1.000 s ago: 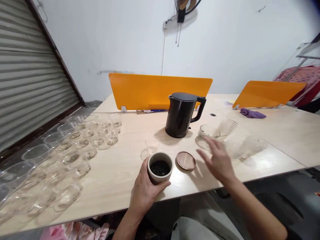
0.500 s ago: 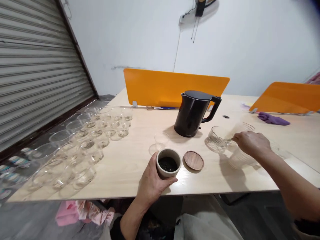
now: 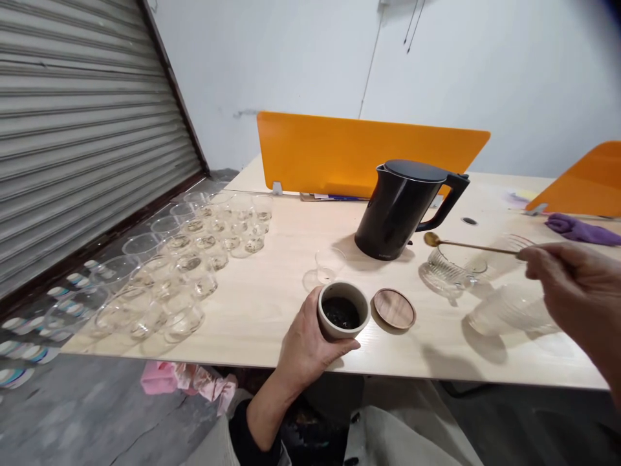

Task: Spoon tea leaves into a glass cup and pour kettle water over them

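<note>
My left hand [image 3: 308, 346] is wrapped round a small beige jar [image 3: 342, 310] with dark tea leaves inside, near the table's front edge. Its round wooden lid [image 3: 394, 309] lies on the table just to the right. My right hand [image 3: 577, 288] pinches the end of a long gold spoon [image 3: 466, 244], held level above a ribbed glass dish [image 3: 449, 268]. The spoon's bowl points left toward the black kettle [image 3: 402, 207]. A small clear glass cup [image 3: 330, 262] stands behind the jar.
Several clear glass bowls and cups [image 3: 194, 259] crowd the left side of the light wooden table [image 3: 262, 310]. More ribbed glasses [image 3: 514, 309] lie under my right hand. Orange dividers [image 3: 339, 155] stand at the back, with a purple cloth [image 3: 577, 230] at far right. Pink cloth [image 3: 184, 382] lies below the table.
My right hand has lifted the gold spoon out of the ribbed glassware and drawn back to the right. My left hand keeps its hold on the jar. The view has swung left.
</note>
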`<state>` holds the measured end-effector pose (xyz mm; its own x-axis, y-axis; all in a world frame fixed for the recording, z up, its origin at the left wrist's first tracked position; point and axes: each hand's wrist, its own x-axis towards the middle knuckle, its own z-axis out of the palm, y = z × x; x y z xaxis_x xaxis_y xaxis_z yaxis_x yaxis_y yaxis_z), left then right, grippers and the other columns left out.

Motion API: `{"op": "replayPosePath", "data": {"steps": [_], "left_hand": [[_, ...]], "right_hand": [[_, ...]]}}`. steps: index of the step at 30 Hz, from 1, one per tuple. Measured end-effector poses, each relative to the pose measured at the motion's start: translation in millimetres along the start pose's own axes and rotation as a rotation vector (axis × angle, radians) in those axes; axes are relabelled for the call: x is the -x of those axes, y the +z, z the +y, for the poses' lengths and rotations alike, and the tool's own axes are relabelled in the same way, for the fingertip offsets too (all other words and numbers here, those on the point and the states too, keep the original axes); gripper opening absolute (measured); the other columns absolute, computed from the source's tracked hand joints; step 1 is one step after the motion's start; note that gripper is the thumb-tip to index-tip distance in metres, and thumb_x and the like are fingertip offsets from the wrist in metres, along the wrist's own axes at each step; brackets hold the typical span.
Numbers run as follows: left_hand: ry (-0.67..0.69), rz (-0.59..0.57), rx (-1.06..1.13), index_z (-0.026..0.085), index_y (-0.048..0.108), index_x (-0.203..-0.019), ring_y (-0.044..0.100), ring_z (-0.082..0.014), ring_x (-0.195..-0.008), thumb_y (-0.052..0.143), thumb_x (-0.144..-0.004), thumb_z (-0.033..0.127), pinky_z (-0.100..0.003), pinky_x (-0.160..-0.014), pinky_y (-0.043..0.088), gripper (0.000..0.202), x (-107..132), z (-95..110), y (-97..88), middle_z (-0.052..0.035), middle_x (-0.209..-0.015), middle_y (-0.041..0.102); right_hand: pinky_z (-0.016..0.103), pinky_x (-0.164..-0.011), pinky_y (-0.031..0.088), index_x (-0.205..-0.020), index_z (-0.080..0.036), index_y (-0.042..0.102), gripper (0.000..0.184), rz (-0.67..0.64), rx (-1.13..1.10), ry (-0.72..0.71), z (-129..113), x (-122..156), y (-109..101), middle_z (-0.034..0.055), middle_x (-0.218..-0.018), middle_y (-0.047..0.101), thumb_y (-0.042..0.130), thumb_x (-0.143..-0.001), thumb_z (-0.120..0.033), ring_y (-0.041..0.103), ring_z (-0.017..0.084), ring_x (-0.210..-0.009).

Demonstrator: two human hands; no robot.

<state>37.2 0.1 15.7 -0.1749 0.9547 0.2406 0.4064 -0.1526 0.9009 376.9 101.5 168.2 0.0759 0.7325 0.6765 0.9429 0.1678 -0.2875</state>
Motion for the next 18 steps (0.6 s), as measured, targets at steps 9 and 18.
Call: {"op": "replayPosePath", "data": {"steps": [9, 18], "left_hand": [[-0.016, -0.021, 0.004, 0.028, 0.040, -0.149, 0.057, -0.0337, -0.136, 0.096, -0.063, 0.037, -0.050, -0.113, 0.046, 0.103, -0.6, 4.5, -2.2, -0.0099, -0.147, 0.059], [-0.040, -0.030, 0.017, 0.030, 0.042, -0.148, 0.057, -0.0346, -0.135, 0.096, -0.062, 0.035, -0.051, -0.110, 0.047, 0.101, -0.7, 6.7, -3.2, -0.0084, -0.146, 0.060]], "right_hand": [[0.031, -0.074, 0.058, -0.097, -0.028, 0.080, 0.011, -0.298, -0.547, -0.295, -94.1, 56.5, 7.2, 0.0004, -0.090, 0.080, 0.075, -0.091, -0.036, 0.074, 0.020, -0.080], [0.030, -0.069, 0.057, -0.107, -0.025, 0.075, 0.021, -0.426, -0.477, -0.652, -124.6, 82.3, 31.7, 0.0053, -0.093, 0.077, 0.057, -0.102, -0.019, 0.071, 0.019, -0.080]]}}
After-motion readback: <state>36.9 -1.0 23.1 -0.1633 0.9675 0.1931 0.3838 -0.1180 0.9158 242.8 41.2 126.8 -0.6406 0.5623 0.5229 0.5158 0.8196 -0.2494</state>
